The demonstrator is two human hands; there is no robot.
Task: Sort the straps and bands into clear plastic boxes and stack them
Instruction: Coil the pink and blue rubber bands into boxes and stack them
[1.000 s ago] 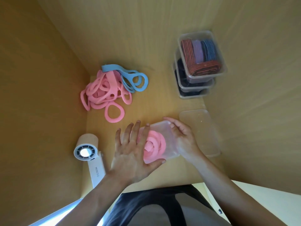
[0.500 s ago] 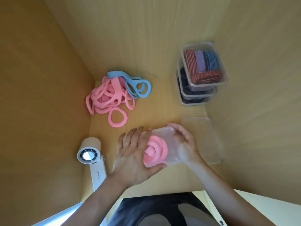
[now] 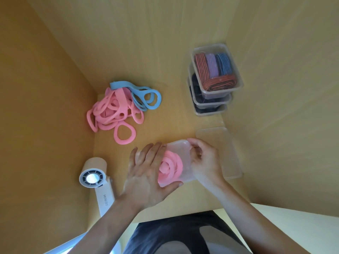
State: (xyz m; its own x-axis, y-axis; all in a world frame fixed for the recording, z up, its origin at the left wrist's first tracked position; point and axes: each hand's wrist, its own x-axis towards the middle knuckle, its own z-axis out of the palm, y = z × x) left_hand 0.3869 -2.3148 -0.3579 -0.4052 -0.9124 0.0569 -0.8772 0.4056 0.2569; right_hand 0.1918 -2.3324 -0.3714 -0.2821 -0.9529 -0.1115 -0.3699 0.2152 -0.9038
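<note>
Both hands on a clear box [image 3: 185, 149] with a coiled pink band [image 3: 170, 167] inside.

The box sits on the desk [image 3: 174, 125] between the hands. The left hand [image 3: 145, 173] lies flat over its left part, fingers spread and thumb along the near edge. The right hand [image 3: 206, 162] curls its fingers round the far right corner. A flat clear lid [image 3: 225, 143] lies just right of the right hand, with three stacked boxes [image 3: 216, 91] of straps beyond it. Loose pink bands [image 3: 111, 114] and blue bands [image 3: 146, 98] are piled beyond the left hand, and a white fan [image 3: 93, 176] stands to its left.
</note>
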